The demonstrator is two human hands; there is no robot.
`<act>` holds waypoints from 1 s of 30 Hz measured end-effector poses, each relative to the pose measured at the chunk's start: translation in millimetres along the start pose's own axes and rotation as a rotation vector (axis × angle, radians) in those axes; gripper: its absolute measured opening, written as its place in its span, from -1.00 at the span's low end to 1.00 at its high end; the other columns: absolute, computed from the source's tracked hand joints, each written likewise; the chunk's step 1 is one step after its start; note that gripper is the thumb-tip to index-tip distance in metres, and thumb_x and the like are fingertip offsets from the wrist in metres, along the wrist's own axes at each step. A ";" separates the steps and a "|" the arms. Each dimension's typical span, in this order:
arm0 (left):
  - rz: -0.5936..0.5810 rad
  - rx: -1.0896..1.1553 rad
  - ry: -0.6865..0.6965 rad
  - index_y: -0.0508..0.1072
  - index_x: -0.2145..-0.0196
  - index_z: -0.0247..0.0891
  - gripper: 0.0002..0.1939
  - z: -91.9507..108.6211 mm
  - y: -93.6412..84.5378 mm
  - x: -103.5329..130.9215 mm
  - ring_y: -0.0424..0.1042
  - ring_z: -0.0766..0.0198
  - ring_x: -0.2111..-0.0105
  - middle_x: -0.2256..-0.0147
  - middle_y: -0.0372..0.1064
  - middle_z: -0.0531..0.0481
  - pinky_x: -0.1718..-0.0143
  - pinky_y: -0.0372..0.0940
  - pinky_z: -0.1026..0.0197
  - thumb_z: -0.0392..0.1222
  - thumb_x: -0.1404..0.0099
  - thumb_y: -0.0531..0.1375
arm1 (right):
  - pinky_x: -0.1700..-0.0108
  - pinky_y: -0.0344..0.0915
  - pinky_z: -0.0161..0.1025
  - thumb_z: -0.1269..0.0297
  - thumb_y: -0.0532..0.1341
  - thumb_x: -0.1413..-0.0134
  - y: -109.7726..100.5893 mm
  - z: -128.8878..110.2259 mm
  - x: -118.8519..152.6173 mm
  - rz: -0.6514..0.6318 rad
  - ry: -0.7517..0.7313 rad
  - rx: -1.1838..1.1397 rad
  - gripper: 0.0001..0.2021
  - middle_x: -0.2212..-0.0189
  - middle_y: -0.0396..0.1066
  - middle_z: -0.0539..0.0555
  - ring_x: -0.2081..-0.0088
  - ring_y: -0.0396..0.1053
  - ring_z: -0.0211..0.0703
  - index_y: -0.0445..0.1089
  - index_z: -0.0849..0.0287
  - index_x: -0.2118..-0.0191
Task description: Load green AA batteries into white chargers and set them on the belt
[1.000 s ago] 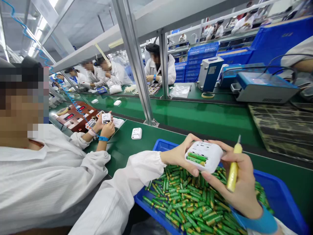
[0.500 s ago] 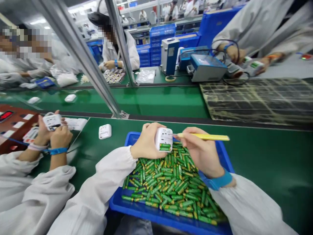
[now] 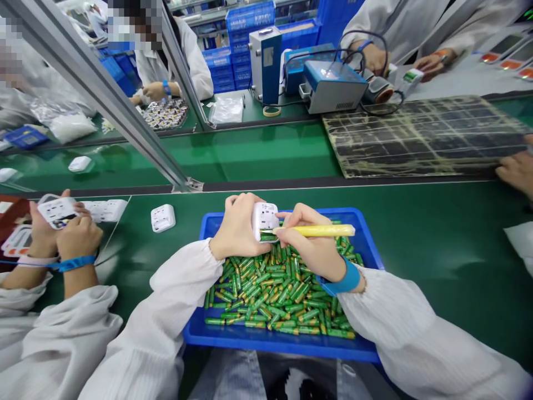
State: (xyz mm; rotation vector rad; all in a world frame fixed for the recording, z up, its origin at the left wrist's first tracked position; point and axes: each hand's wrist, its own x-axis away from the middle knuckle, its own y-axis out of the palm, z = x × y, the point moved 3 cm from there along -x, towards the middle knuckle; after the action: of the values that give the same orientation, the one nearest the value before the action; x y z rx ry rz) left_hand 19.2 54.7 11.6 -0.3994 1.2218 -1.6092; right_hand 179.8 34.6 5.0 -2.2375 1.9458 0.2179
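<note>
before me, left hand wraps fingers round a white device, green batteries in but uncovered; right hand pinches a yellow tool.

Green batteries, blue tray, one very yellow tool
So the tray's solid blue all over, and the batteries are shiny green with gold-ish ends. The little device is white with small black slots, the wristband is bright blue, and the sleeves are white with faint fine lines. Bench is dark green, the strip behind it a brighter glossy green. Further back there's a blackish board with a yellowish grid pattern, plus a blue-and-grey instrument box.
</note>
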 end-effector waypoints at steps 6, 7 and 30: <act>-0.053 -0.365 0.159 0.26 0.17 -0.27 -0.55 3.4 4.3 0.8 0.35 -0.04 0.14 0.17 0.39 -0.17 0.03 -0.01 -0.21 -0.16 0.08 0.18 | -0.01 0.29 -0.06 0.45 0.13 0.02 9.9 -13.6 6.2 -0.055 -0.368 0.415 -0.76 0.67 0.08 -0.15 0.56 0.08 -0.27 0.05 0.08 0.56; -0.062 -0.370 0.155 0.26 0.18 -0.26 -0.56 3.6 4.4 0.6 0.35 -0.04 0.14 0.17 0.38 -0.16 0.03 -0.01 -0.20 -0.17 0.08 0.17 | -0.04 0.27 -0.06 0.45 0.12 0.00 10.7 -15.1 7.3 -0.060 -0.402 0.441 -0.76 0.67 0.06 -0.16 0.58 0.04 -0.28 0.04 0.08 0.55; -0.097 -0.090 0.005 0.17 0.20 -0.21 -0.43 1.1 -0.6 -4.4 0.34 0.02 0.20 0.19 0.35 -0.09 0.05 -0.01 -0.09 -0.04 0.19 0.24 | 0.33 0.20 -0.20 0.45 0.18 0.12 -2.3 5.9 1.2 0.037 -0.205 0.280 -0.78 0.65 0.18 -0.10 0.50 0.21 -0.22 0.12 0.10 0.61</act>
State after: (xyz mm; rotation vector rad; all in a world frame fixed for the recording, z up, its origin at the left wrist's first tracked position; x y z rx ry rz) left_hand 21.6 57.8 13.9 -0.5192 1.2997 -1.6420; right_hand 182.3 35.1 -1.0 -1.9238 1.7881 0.1601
